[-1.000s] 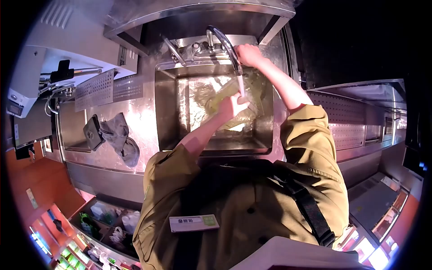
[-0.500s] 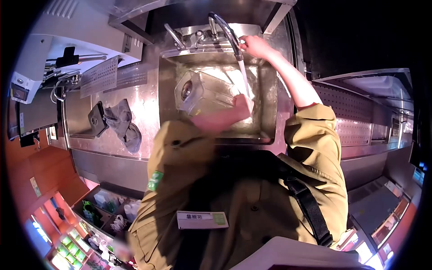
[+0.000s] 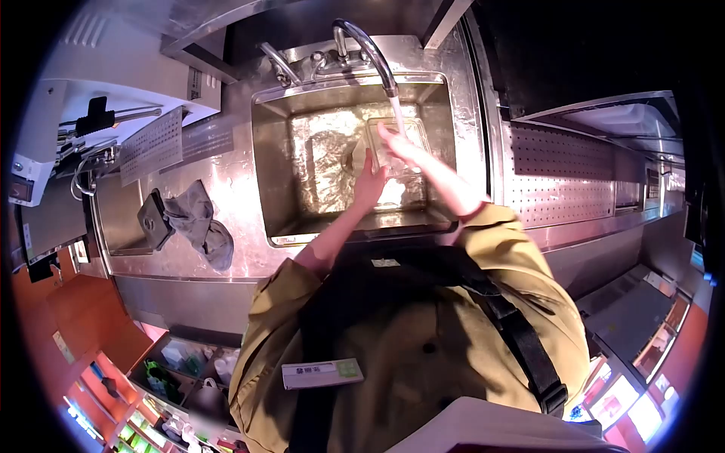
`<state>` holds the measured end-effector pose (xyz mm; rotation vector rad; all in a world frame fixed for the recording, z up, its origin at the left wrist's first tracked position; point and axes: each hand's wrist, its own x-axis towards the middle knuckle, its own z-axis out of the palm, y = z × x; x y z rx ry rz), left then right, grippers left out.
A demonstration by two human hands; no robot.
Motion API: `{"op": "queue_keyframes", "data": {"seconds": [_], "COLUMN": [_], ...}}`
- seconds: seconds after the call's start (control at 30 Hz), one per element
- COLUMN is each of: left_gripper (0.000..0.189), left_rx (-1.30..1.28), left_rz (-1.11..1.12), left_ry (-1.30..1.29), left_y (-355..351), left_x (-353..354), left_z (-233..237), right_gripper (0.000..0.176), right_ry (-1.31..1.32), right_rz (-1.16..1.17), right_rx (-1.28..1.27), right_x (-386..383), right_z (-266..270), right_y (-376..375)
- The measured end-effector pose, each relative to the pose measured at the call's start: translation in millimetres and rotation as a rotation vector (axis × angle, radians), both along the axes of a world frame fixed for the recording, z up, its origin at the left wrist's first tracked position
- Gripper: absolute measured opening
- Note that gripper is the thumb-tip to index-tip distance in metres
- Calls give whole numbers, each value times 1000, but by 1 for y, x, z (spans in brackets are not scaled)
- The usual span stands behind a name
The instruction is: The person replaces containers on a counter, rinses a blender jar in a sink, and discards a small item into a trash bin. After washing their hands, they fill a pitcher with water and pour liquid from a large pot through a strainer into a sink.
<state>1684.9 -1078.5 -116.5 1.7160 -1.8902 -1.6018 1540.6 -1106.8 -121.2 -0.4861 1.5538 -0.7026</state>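
In the sink (image 3: 273, 166), a clear plastic container (image 3: 418, 128) is tilted under the stream of water from the curved faucet (image 3: 375, 54). My left hand (image 3: 370, 185) grips the container's near left side, thumb pointing up along it. My right hand (image 3: 404, 149) lies across the container's opening with its fingers stretched out to the left, close to the falling water. Whether those fingers are inside the container or on its rim is hard to tell through the clear plastic and splashes.
A grey cloth (image 3: 198, 223) lies on the steel counter left of the sink, beside a dark flat-sided object (image 3: 154, 219). A perforated metal panel (image 3: 152, 145) stands farther left. Right of the sink is a perforated drain surface (image 3: 563, 177). A second spout (image 3: 279, 64) rises behind the sink.
My right hand has come down from beside the faucet into the sink. My left hand has shifted left, and the clear container has moved right, under the running water.
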Motion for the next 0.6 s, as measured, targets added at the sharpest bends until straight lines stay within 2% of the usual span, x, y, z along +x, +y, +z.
{"op": "queue_keyframes", "data": {"seconds": [0.03,0.1,0.13,0.2,0.23,0.27,0.3,0.33,0.37,0.4,0.43,0.47,0.5,0.53,0.57,0.6], "left_gripper": [60,56,51,48,47,43,32,30,36,45,53,60,67,67,65,66], "left_rx": [34,86,55,58,52,-119,-191,237,434,655,316,-19,-299,-313,-35,-185], "left_rz": [41,122,126,170,196,40,160,138,141,150,67,26,-25,-57,25,-60], "left_ry": [100,299,366,470,534,298,321,510,723,903,790,613,644,549,542,403], "left_y": [5,2,-1,-11,-20,-32,-26,-24,-19,-14,-13,-11,-15,-19,-20,-21], "left_x": [2,6,14,11,3,-7,-23,-29,-31,-34,-34,-33,-26,-16,-6,1], "left_z": [4,15,-4,-4,-4,8,-15,41,39,37,35,35,13,6,-3,11], "right_gripper": [45,46,45,46,41,38,33,24,27,29,32,35,39,41,39,35], "right_ry": [-87,-295,-426,100,258,414,423,587,786,865,937,888,839,714,640,565], "right_rz": [-130,-142,160,120,310,509,874,765,644,524,398,353,306,275,334,340], "right_rx": [-41,-31,-94,-648,-580,-527,-100,-178,-97,-228,-363,-474,-588,-570,-570,-541], "right_x": [12,34,17,49,27,4,-53,-70,-71,-74,-76,-75,-73,-67,-76,-77], "right_z": [-28,9,-18,31,49,64,72,96,128,131,130,118,104,100,67,54], "right_y": [1,7,11,44,37,30,11,1,-19,-31,-43,-59,-75,-87,-107,-117]}}
